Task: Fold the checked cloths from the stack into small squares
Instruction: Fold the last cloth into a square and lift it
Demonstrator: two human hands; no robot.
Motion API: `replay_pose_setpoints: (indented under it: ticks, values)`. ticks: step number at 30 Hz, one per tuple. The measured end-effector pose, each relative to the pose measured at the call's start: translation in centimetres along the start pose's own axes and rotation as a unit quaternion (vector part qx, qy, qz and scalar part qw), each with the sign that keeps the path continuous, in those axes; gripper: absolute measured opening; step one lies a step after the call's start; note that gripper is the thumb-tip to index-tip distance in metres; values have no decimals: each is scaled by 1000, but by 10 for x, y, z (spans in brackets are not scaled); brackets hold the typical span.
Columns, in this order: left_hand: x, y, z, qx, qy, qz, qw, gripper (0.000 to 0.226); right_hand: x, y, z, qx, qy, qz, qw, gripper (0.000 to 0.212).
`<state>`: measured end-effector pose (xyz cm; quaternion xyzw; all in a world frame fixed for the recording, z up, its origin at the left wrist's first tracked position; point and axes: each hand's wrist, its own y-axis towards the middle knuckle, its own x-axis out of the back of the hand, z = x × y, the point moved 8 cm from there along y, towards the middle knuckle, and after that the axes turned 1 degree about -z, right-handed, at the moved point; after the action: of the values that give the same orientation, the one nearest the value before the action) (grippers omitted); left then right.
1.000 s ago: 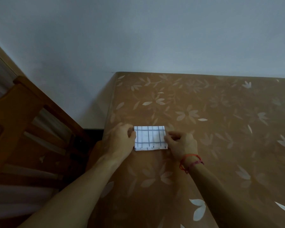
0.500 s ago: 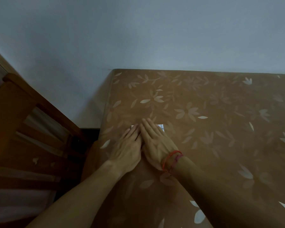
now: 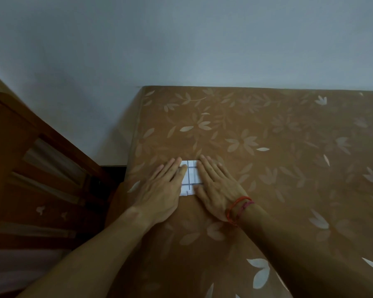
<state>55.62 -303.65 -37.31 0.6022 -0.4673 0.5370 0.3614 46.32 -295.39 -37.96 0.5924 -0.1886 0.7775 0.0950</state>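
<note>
A brown table cover (image 3: 289,168) with pale flowers fills the right and lower part of the frame, and it ends at a plain grey wall (image 3: 181,39) in the upper part. At the left edge stands a wooden chair (image 3: 19,158), just beside the table corner. In the middle of the frame lies the folded checked cloth (image 3: 191,177), white with dark lines, flat on the cover. My left hand (image 3: 159,190) and my right hand (image 3: 218,188) press on it from both sides, palms down, fingers straight and close together, pointing away from me. They hide its side edges, so only a narrow strip shows between them. On my right wrist are red and pink thread bracelets (image 3: 238,208).
</note>
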Motion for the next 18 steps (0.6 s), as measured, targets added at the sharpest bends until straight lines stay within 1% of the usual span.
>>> replay_pose_setpoints:
  ticks: [2, 3, 4, 7, 10, 13, 16, 18]
  values:
    - [0, 0, 0, 0, -7, -9, 1000, 75, 8, -8, -5, 3, -53, -20, 998, 68]
    - [1, 0, -1, -6, -15, -22, 1000, 75, 10, -11, -7, -5, -61, -20, 998, 69]
    - [1, 0, -2, -9, -10, -16, 1000, 74, 11, -13, -5, -8, -77, -23, 997, 70]
    - [-2, 1, 0, -4, -2, -9, 1000, 73, 5, -22, 3, -22, -76, -22, 997, 77]
    - [-3, 1, 0, -3, 5, -7, 1000, 74, 2, -40, 2, -32, -89, -49, 994, 71]
    - [-3, -1, 3, -9, 2, 0, 1000, 67, 1, -41, 2, -34, -71, -46, 996, 72]
    - [0, -21, 8, -24, 16, 2, 1000, 64, 2, -41, 3, -29, -70, -29, 997, 84]
    - [3, -37, 12, -33, 20, 12, 999, 61, 3, -42, 4, -32, -80, -11, 996, 82]
